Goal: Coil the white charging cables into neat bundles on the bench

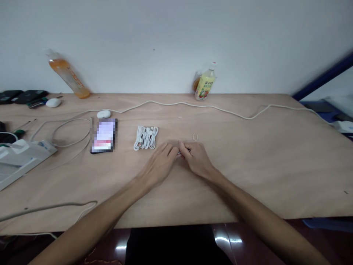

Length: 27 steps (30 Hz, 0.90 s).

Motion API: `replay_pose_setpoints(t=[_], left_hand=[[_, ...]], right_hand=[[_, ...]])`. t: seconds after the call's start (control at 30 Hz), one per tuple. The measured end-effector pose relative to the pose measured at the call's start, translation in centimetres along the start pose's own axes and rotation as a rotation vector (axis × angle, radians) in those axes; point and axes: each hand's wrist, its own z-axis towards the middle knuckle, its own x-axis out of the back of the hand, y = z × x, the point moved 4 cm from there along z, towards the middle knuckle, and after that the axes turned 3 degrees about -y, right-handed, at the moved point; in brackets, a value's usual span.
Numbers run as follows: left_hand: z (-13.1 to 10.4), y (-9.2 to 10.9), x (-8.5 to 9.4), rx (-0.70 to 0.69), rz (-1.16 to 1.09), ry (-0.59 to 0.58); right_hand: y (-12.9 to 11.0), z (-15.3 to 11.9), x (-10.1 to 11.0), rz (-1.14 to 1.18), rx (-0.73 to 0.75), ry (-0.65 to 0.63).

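Note:
My left hand (161, 160) and my right hand (198, 157) meet over the middle of the wooden table (256, 169). Both are closed, with fingers bent and thumbs almost together. Between them a sliver of something pale shows, but the fingers hide most of it and its kind cannot be made out. Left of my left hand lie several white cables (146, 138), coiled into bundles side by side. Just beyond my right hand is a small pale loop (195, 137), like a rubber band.
A phone (104, 136) and a white earbud case (104, 114) lie to the left. One long white cable (179, 103) crosses the back. Against the wall stand an orange drink bottle (68, 77) and a yellow-labelled bottle (205, 84). A white tray (20, 165) occupies the left edge.

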Motion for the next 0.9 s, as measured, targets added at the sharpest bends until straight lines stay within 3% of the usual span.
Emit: replay_pose_setpoints(t=[0.27, 0.53, 0.9], left_hand=[[-0.14, 0.26, 0.54, -0.013, 0.014, -0.041], [0.09, 0.33, 0.22, -0.051, 0.129, 0.033], [-0.01, 0.07, 0.17, 0.007, -0.069, -0.003]], right_hand=[[-0.49, 0.06, 0.16, -0.010, 0.034, -0.025], [-0.37, 0.25, 0.53, -0.080, 0.029, -0.002], [-0.55, 0.29, 0.53, -0.048, 0.046, -0.042]])
